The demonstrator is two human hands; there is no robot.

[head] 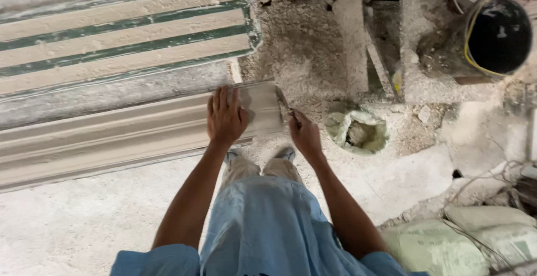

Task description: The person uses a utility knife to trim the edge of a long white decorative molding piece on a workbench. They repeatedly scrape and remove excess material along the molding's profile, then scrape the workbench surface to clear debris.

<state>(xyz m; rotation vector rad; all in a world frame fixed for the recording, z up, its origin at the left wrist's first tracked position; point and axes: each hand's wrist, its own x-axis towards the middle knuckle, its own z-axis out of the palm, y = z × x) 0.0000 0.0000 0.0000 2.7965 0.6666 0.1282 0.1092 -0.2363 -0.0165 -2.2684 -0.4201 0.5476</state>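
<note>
A long grey plaster moulding [112, 133] lies on the floor and runs from the left edge to the middle of the head view. My left hand [225, 116] rests flat, fingers spread, on its right end. My right hand [304, 133] is closed on a small scraper-like tool [284, 105] whose blade touches the moulding's end face. My legs and shoes [262, 156] stand just below the moulding.
A green-and-cream ribbed mould [123, 27] lies behind the moulding. A plaster-caked bowl [358, 131] sits right of my right hand. A black bucket [499, 34] stands at top right, sacks [464, 242] at bottom right, boards and rubble [358, 35] at the top middle.
</note>
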